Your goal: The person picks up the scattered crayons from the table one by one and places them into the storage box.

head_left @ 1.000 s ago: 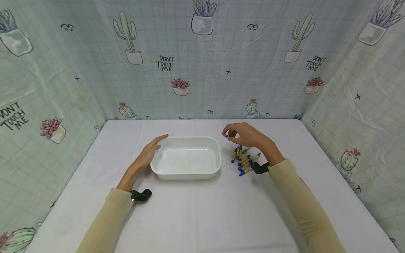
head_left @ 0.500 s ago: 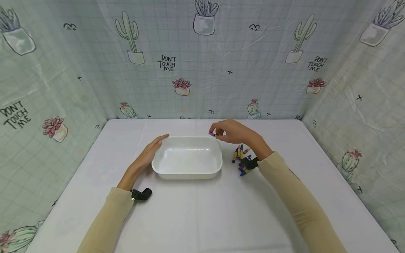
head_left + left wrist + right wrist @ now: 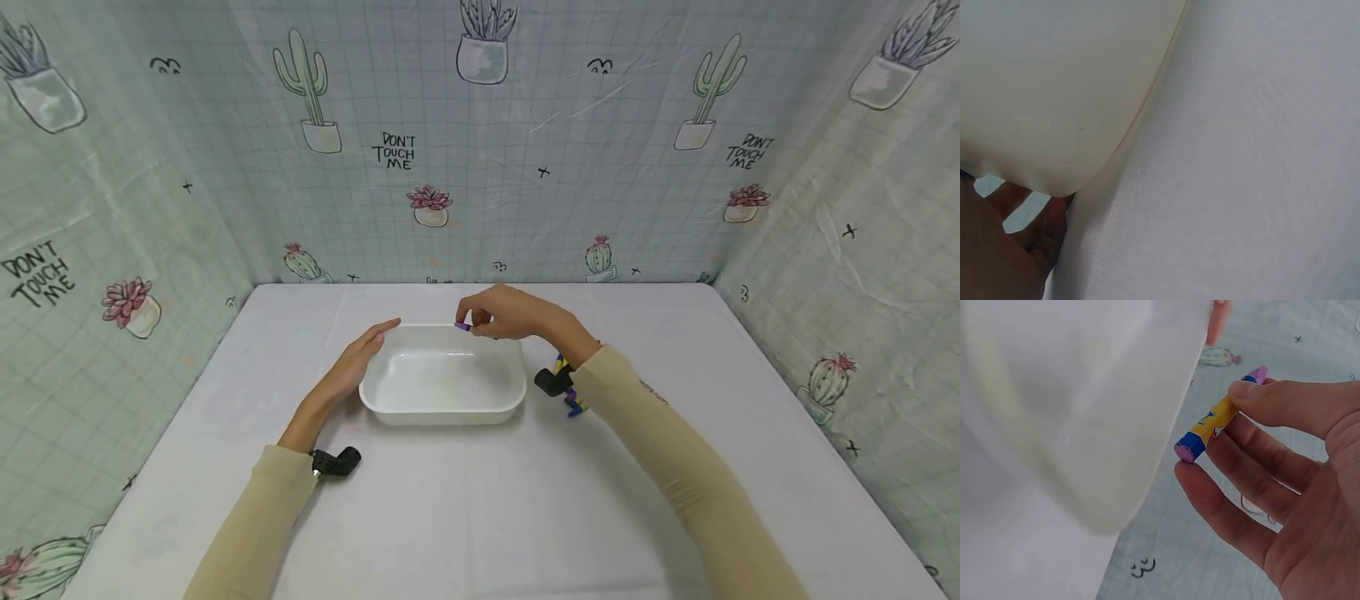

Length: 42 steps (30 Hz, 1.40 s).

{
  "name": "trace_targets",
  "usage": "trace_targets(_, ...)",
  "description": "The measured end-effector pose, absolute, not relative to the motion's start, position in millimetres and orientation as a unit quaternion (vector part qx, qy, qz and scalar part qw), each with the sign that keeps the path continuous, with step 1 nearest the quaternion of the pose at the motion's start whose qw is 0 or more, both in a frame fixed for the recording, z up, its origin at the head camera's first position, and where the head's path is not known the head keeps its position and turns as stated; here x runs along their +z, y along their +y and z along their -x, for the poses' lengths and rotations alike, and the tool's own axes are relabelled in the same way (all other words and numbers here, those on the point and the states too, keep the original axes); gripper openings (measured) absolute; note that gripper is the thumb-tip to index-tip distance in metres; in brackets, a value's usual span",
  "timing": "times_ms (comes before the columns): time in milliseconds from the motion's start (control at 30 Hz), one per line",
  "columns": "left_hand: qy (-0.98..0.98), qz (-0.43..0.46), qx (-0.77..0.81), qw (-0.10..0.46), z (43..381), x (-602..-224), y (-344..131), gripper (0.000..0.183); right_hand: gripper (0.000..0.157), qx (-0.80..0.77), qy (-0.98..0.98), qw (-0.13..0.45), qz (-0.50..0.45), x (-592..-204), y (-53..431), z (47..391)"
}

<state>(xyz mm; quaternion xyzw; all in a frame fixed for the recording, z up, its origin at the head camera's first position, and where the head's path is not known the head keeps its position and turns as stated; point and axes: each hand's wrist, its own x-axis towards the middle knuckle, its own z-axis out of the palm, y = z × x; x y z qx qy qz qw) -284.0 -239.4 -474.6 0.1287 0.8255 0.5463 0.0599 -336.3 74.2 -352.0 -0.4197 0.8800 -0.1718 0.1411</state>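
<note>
A white rectangular tray (image 3: pixel 442 418) stands on the white table. My left hand (image 3: pixel 348 367) rests against its back left corner, the index finger stretched along the rim. In the left wrist view, that hand's fingers (image 3: pixel 1054 225) touch the outside of the tray wall. My right hand (image 3: pixel 510 312) pinches a crayon (image 3: pixel 462 326) over the tray's back rim. The right wrist view shows this crayon (image 3: pixel 1210 428) with purple ends and a yellow and blue wrapper, held between thumb and fingers, tilted.
More crayons (image 3: pixel 576 407) lie on the table right of the tray, partly hidden under my right wrist and its black camera (image 3: pixel 553 382). Another black camera (image 3: pixel 336 462) sits on my left wrist. A patterned cloth (image 3: pixel 480 208) encloses the table's back and sides.
My right hand has moved left with the crayon, from above the pile to over the tray's back rim. The left hand and the tray have stayed in place.
</note>
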Motion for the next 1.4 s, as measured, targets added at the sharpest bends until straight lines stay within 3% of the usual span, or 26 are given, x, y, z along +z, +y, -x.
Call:
trace_targets(733, 0.831, -0.134, 0.536, 0.062, 286, -471, -239, 0.052, 0.034, -0.199, 0.838, 0.317, 0.398, -384, 4, 349)
trace_targets(1133, 0.83, -0.144, 0.536, 0.059, 285, -471, -241, 0.051, 0.032, -0.202, 0.817, 0.372, 0.392, -405, -20, 351)
trace_targets(1400, 0.826, -0.154, 0.54, 0.047, 287, -472, -241, 0.05, 0.022, -0.193, 0.809, 0.407, 0.377, -412, -32, 349)
